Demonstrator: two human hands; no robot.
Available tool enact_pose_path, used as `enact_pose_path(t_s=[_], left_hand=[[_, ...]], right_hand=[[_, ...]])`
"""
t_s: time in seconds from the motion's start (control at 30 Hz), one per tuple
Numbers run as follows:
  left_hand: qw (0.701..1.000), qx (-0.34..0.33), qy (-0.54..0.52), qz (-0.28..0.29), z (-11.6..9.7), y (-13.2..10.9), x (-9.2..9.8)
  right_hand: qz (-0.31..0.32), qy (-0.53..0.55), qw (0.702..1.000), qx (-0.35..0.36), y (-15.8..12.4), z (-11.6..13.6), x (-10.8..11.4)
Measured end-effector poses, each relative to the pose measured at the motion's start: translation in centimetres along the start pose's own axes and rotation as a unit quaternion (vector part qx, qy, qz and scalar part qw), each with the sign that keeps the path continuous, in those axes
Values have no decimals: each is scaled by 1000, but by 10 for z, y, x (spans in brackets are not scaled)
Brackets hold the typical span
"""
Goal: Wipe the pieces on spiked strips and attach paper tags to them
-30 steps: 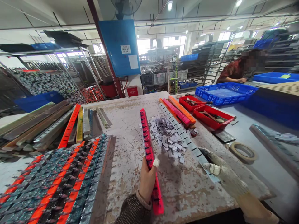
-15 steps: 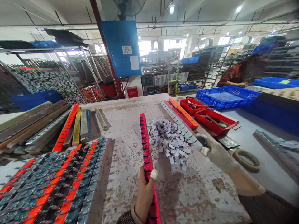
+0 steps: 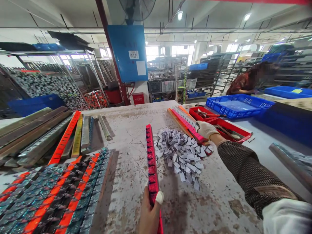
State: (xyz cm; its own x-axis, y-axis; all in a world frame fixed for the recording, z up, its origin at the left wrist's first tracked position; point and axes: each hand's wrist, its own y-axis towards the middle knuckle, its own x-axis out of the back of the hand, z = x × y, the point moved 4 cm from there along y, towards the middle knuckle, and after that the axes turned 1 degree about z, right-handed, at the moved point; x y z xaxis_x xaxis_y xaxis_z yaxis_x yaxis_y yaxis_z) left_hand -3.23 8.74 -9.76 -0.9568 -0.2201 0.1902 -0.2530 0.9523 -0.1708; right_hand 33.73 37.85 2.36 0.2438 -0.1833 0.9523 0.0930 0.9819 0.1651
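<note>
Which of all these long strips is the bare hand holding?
The red glittery strip in the middle, beside the paper slips; the left hand grips its near end. The gloved right hand rests on the pink and orange strips.

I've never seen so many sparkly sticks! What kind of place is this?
Probably a factory workshop: a worn worktable heaped with glittery strips, blue crates, tall metal racks behind, and another person working nearby.

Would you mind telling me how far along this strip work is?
Done: rows of glittery orange and teal strips lie at left. In hand: the left hand grips a red glittery strip; the gloved right hand rests on pink and orange strips. Left: a pile of grey paper slips.
</note>
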Motion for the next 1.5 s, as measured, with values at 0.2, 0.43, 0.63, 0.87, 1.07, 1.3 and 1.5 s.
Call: enact_pose_path(t_s=[0.2,0.43,0.63,0.87,1.07,1.3,1.5], left_hand=[[999,2,19,36,-18,-4,-8],[992,-24,50,114,-31,-22,-18],[957,-89,138,240,-45,-50,-31],[853,-140,323,386,-53,-82,-61],[790,-209,447,363,-69,-91,-75],[822,-310,459,132,-118,28,-68],[798,-305,516,65,-133,160,-80]], right_hand=[[5,-22,999,-23,-7,-18,-1],[-97,-9,994,48,-83,-4,35],[-183,1,956,229,-250,39,34],[-107,-23,942,317,-358,42,-23],[-98,-13,947,305,-358,12,-41],[-65,5,961,268,-326,5,-26],[79,57,970,225,-290,19,-11]])
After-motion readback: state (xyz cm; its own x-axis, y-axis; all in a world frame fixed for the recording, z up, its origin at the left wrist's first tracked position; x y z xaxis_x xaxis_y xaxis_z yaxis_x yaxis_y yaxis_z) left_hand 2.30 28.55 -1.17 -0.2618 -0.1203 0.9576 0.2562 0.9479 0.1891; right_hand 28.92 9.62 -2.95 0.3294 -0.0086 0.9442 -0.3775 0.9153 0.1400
